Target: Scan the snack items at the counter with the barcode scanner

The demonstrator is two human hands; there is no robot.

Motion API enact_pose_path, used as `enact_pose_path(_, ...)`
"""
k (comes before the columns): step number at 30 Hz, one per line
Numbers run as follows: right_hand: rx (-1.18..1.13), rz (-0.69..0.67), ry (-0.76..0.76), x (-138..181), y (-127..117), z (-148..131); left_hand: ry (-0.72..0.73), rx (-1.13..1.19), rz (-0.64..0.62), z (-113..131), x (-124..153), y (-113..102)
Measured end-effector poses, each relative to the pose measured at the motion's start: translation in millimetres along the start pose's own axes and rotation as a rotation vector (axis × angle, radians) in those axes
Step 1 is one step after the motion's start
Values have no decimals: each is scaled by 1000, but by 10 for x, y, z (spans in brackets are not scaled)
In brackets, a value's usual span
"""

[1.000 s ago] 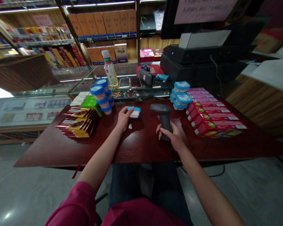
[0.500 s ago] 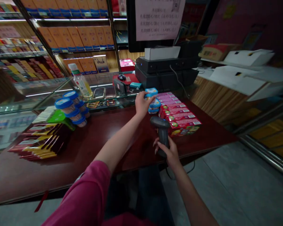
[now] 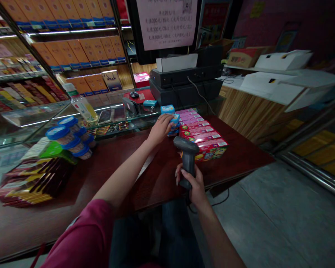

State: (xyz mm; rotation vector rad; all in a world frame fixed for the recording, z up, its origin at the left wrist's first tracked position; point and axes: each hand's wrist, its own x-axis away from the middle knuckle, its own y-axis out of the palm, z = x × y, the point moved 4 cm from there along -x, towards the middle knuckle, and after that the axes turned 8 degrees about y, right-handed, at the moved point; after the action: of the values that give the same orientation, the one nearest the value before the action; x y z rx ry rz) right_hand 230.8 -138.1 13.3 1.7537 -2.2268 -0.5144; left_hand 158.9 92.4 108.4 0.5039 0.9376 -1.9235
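1. Landmark: the carton row (image 3: 202,132), red cartons at its near end, purple at its far end, lying on the dark tabletop (image 3: 162,175).
2. Handheld scanner (image 3: 188,160): on the person's side of the carton row, toward its left. In view, the scanner head overlaps the row's near left corner.
3. Scanner orientation: head uppermost, handle below. The long axis of the handle runs nearly upright in view. The long axis of the head lies crosswise; the nose, on the trigger side, points left, away from the carton row.
4. Right hand (image 3: 194,182): fingers closed around the scanner handle, thumb laid across it. Grip is on the handle's lower part.
5. Left hand (image 3: 160,129): just left of the carton row's far half, palm down, fingers bent over the small blue-lidded tubs (image 3: 167,109). Fingertips are partly hidden; whether they grip a tub cannot be told.
6. Small tubs: stacked against or just beside the carton row's left side.
7. Round tubs (image 3: 61,134) and wrapped bars (image 3: 39,180): well left of the carton row, the bars nearer the person.
8. Bottle (image 3: 84,108): left of and beyond the carton row, on the glass counter (image 3: 139,123).
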Motion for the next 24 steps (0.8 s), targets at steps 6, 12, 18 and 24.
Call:
enact_pose_path(6,-18,-19,-9,6,-10,40,32,8,-79,-44,21,-123)
enact_pose_path(12,-34,-5,-8,0,-5,19,-10,-70,33,-73,14,-5)
enact_pose_path(18,-9,2,-10,-25,8,21,-34,-69,75,-120,-11,129)
enact_pose_path(24,42,0,-1,-49,39,-66,155,-298,-16,-91,239,-90)
